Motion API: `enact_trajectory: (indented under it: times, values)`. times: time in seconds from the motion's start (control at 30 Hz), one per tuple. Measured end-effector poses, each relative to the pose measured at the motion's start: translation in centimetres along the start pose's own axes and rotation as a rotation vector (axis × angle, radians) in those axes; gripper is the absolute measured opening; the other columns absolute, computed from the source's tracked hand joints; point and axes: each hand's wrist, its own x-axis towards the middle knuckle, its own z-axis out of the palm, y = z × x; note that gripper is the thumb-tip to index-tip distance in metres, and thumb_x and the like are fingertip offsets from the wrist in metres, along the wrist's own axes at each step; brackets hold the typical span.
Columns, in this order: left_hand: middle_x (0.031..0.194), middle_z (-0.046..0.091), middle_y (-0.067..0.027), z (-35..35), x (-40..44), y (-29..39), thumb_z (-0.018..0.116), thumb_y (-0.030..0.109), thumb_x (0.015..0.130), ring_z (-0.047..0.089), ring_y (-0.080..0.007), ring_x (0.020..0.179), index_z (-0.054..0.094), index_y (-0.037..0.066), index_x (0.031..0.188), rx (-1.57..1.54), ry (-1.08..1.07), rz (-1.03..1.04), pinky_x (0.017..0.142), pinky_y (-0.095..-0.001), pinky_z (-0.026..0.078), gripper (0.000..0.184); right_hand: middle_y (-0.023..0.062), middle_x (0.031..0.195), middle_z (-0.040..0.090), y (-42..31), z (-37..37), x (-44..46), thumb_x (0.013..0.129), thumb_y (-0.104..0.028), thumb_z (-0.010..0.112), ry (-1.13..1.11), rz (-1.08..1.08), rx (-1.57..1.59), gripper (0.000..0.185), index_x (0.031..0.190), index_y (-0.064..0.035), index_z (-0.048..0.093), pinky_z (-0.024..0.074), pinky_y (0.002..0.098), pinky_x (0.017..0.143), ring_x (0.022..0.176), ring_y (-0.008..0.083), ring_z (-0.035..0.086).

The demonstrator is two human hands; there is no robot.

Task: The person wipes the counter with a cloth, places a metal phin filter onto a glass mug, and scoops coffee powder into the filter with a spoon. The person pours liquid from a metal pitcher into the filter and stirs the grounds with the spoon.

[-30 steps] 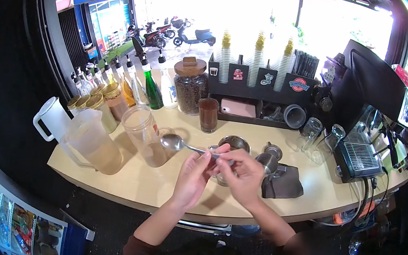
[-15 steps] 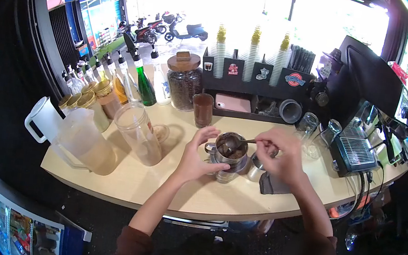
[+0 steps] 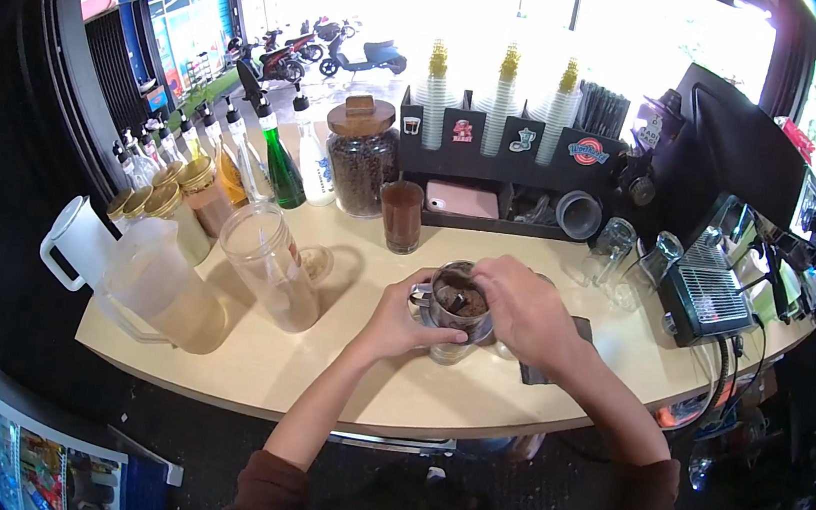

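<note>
A metal coffee filter cup (image 3: 434, 305) holds brown grounds (image 3: 472, 307) and sits on top of a glass (image 3: 447, 354). My left hand (image 3: 395, 320) curves round the cup's left side by its handle, thumb at the front. Over the cup's right rim, my right hand (image 3: 525, 314) is closed on a spoon (image 3: 458, 301) whose bowl dips into the grounds; its handle is mostly hidden by the fingers. A dark folded cloth (image 3: 583, 329) lies partly under my right hand. Behind the cup stands a glass of brown liquid (image 3: 401, 219).
To the left are a tall clear jar (image 3: 270, 270), a plastic pitcher (image 3: 167, 293) and several pump bottles (image 3: 283, 162). A bean jar (image 3: 362, 164) and a black cup organiser (image 3: 480, 196) stand behind. Glasses (image 3: 613, 250) and a black machine (image 3: 705, 294) are at the right.
My right hand has moved left and in over the cup, tipping the spoon steeper into the grounds. The fingers of my left hand have closed in around the cup.
</note>
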Motion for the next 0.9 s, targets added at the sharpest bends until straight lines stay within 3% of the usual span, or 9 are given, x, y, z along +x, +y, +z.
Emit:
enact_trajectory:
  times: [0.07, 0.17, 0.27, 0.37, 0.53, 0.7, 0.77, 0.9]
  values:
    - [0.106, 0.063, -0.0105, -0.1, 0.0, -0.1, 0.088, 0.022, 0.054, 0.058, -0.0186, 0.102, 0.054, 0.001, 0.117, -0.008, -0.014, -0.005, 0.093, -0.0324, 0.043, 0.074, 0.0141, 0.09, 0.057, 0.0, 0.3, 0.0, 0.084, -0.002, 0.051, -0.137, -0.123, 0.131, 0.013, 0.097, -0.0014, 0.052, 0.0512, 0.0396, 0.067, 0.076, 0.0332, 0.06]
    - [0.106, 0.063, -0.0105, -0.2, 0.0, 0.3, 0.088, 0.022, 0.054, 0.058, -0.0188, 0.102, 0.054, 0.001, 0.117, 0.007, -0.023, -0.006, 0.093, -0.0324, 0.043, 0.074, 0.0135, 0.088, 0.057, 0.4, -0.4, 0.5, 0.082, -0.001, 0.052, -0.127, -0.141, 0.064, 0.016, 0.098, -0.0013, 0.053, 0.0514, 0.0391, 0.067, 0.076, 0.0332, 0.06]
    - [0.106, 0.063, -0.0107, -0.2, 0.0, 0.4, 0.088, 0.022, 0.054, 0.058, -0.0185, 0.101, 0.053, 0.001, 0.117, 0.021, -0.022, -0.011, 0.093, -0.0323, 0.043, 0.075, 0.013, 0.087, 0.056, 0.5, -0.6, 0.7, 0.08, 0.0, 0.053, -0.072, -0.055, 0.044, 0.016, 0.096, -0.0015, 0.054, 0.0513, 0.0392, 0.067, 0.076, 0.0331, 0.06]
    - [0.106, 0.063, -0.0109, -0.3, 0.0, 0.3, 0.088, 0.022, 0.054, 0.058, -0.018, 0.101, 0.053, 0.001, 0.117, 0.018, -0.025, -0.012, 0.092, -0.0319, 0.043, 0.076, 0.0129, 0.086, 0.056, 0.3, -0.2, 0.2, 0.079, 0.0, 0.054, -0.152, -0.124, 0.159, 0.018, 0.097, -0.002, 0.054, 0.0514, 0.0394, 0.066, 0.077, 0.0331, 0.06]
    - [0.106, 0.064, -0.0102, -0.6, 0.1, 0.9, 0.089, 0.022, 0.053, 0.059, -0.0173, 0.1, 0.053, 0.001, 0.118, 0.099, -0.038, -0.006, 0.091, -0.0312, 0.044, 0.077, 0.0124, 0.087, 0.056, 0.5, -0.6, 0.1, 0.079, 0.0, 0.055, -0.13, -0.068, 0.074, 0.021, 0.1, -0.0033, 0.054, 0.0511, 0.0397, 0.065, 0.076, 0.0328, 0.06]
    - [0.105, 0.064, -0.0092, -1.3, 0.3, 2.3, 0.088, 0.022, 0.053, 0.06, -0.0166, 0.097, 0.056, 0.001, 0.114, 0.159, -0.039, 0.124, 0.089, -0.0307, 0.046, 0.072, 0.0119, 0.088, 0.057, 0.7, 0.0, -1.0, 0.076, -0.001, 0.057, -0.119, -0.102, 0.156, 0.026, 0.102, -0.0042, 0.054, 0.0511, 0.0393, 0.065, 0.075, 0.0329, 0.059]
    - [0.104, 0.064, -0.0091, -1.1, 0.5, 3.4, 0.088, 0.021, 0.053, 0.061, -0.0165, 0.096, 0.057, 0.001, 0.113, 0.168, -0.045, 0.113, 0.088, -0.0305, 0.046, 0.071, 0.0118, 0.089, 0.057, 0.8, -0.5, -1.0, 0.075, 0.0, 0.058, -0.066, -0.107, 0.046, 0.029, 0.103, -0.0043, 0.054, 0.0515, 0.038, 0.065, 0.076, 0.0322, 0.06]
    - [0.1, 0.065, -0.009, -0.5, 0.7, 3.7, 0.087, 0.02, 0.054, 0.062, -0.0162, 0.091, 0.058, 0.001, 0.111, 0.162, -0.032, 0.028, 0.085, -0.0303, 0.048, 0.067, 0.0123, 0.089, 0.057, 1.1, -0.1, -1.1, 0.075, 0.002, 0.058, -0.135, -0.091, 0.14, 0.029, 0.104, -0.0044, 0.055, 0.051, 0.0377, 0.067, 0.076, 0.0318, 0.06]
